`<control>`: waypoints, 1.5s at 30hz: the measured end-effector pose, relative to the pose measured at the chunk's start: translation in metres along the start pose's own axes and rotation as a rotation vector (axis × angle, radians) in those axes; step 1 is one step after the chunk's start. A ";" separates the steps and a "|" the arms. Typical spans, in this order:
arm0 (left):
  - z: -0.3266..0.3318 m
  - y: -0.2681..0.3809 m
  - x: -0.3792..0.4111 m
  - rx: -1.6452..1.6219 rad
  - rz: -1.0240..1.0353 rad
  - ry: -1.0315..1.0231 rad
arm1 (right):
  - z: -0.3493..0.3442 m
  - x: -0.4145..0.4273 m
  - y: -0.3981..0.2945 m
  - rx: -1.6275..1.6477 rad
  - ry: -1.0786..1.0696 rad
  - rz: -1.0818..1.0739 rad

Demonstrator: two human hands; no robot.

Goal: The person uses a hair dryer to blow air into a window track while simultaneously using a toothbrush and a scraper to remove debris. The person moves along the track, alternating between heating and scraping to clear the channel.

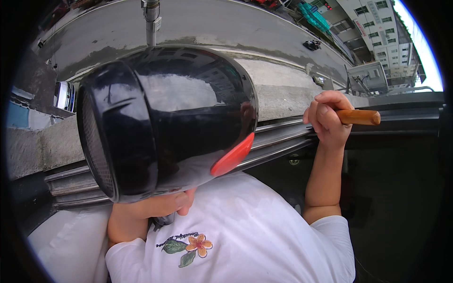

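A glossy black hair dryer (pixel 191 120) with a red accent looms large at the left and centre, close to the camera, its mesh-covered end towards the left. My left hand (pixel 170 205) is curled beneath the body and holds it; most of the grip and part of the hand are hidden behind it. Over on the right, my right hand (pixel 329 116) is raised beside the window frame, closed around a wooden handle (pixel 364 117). The handle's faceted end sticks out to the right; whatever lies at its other end cannot be seen.
Metal window tracks (pixel 283 136) run across in front of me, below my raised right hand. Outside are a concrete ledge (pixel 279 95), a pole (pixel 151 24), a street (pixel 226 24) with a motorcycle (pixel 312 45), and a metal box-like unit (pixel 368 78) at right.
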State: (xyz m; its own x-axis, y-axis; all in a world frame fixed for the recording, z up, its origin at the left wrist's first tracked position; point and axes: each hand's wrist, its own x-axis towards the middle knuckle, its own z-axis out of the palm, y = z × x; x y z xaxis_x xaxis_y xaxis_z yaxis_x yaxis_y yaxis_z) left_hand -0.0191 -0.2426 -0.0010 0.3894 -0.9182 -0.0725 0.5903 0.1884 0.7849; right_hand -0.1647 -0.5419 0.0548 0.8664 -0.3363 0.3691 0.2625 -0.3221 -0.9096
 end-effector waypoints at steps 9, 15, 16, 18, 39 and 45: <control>-0.004 0.000 0.003 -0.042 0.014 0.013 | 0.047 0.012 0.019 0.431 -0.042 0.094; -0.007 -0.004 -0.003 -0.008 0.003 0.056 | -0.011 -0.004 0.010 -0.162 0.223 0.170; -0.001 -0.001 -0.003 -0.011 0.012 0.070 | -0.010 0.002 0.004 -0.050 0.172 0.104; -0.001 -0.003 0.001 -0.023 0.002 0.058 | 0.000 0.007 -0.005 0.147 0.105 -0.019; -0.006 0.003 0.014 -0.104 -0.059 -0.002 | 0.023 0.018 0.026 0.249 0.143 0.266; -0.003 0.003 0.012 -0.114 -0.066 0.010 | 0.003 0.021 -0.001 -0.034 0.195 0.201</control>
State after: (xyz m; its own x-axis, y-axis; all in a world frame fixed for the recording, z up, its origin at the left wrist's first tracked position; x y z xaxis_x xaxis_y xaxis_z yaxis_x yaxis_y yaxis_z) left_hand -0.0106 -0.2517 -0.0014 0.3539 -0.9264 -0.1286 0.6912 0.1665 0.7032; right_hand -0.1455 -0.5462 0.0634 0.8009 -0.5591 0.2144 0.0759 -0.2603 -0.9625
